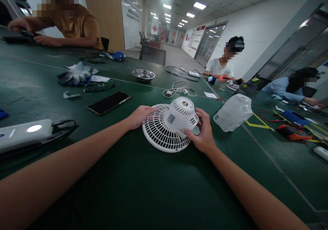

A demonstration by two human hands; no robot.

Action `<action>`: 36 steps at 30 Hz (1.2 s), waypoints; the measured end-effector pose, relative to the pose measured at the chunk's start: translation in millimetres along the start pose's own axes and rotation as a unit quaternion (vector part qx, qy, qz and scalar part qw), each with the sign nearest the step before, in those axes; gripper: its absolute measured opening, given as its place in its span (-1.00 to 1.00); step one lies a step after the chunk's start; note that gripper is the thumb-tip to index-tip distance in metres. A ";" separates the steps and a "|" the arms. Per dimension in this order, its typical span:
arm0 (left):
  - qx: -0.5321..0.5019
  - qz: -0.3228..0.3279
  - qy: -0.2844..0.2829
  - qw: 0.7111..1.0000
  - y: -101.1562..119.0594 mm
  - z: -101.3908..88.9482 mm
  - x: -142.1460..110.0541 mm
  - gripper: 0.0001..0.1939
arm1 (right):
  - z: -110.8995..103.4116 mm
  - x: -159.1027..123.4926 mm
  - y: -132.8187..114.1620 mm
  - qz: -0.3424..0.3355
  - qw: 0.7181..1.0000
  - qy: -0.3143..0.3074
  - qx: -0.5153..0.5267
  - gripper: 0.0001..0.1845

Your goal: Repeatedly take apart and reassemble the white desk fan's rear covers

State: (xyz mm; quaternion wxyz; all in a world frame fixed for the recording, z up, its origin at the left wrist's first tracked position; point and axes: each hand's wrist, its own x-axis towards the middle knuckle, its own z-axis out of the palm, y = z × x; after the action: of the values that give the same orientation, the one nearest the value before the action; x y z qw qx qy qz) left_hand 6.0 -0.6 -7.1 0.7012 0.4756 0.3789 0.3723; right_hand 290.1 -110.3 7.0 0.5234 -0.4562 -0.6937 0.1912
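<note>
A white fan head (171, 124) lies grille-down on the green table (143, 189), its round motor housing (180, 115) pointing up with a small label on its side. My left hand (139, 116) grips the grille's left rim with curled fingers. My right hand (202, 131) holds the right side of the motor housing, thumb and fingers pressed against it. A second white fan part (233, 112), a ribbed cover, lies just right of my right hand, not touched.
A black phone (108, 102), a white cable (178, 89), a metal bowl (143, 75), gloves (75, 76) and a white power bank (24, 133) lie about. Tools and red wires (289, 127) sit at right. Three other people work at the table's far sides.
</note>
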 end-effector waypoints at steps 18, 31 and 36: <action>0.217 0.142 0.074 0.963 -0.2 6.7 -5.8 -0.27 | -2.6 4.3 -2.8 -0.044 0.988 -0.052 -0.137 0.02; 0.568 0.337 -0.090 0.745 28.9 27.4 -29.0 -0.19 | -4.9 3.3 -8.4 -0.088 0.982 -0.080 -0.147 0.02; 0.569 0.327 -0.130 0.743 35.5 32.4 -34.5 -0.20 | -8.2 2.9 -12.8 -0.139 0.972 -0.110 -0.152 0.02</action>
State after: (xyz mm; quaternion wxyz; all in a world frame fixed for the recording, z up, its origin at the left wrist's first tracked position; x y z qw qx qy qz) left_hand 13.9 -34.0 41.1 0.1783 0.9247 0.2471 0.2282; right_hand 291.8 -116.1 21.2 0.3899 -0.4057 -0.8247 0.0575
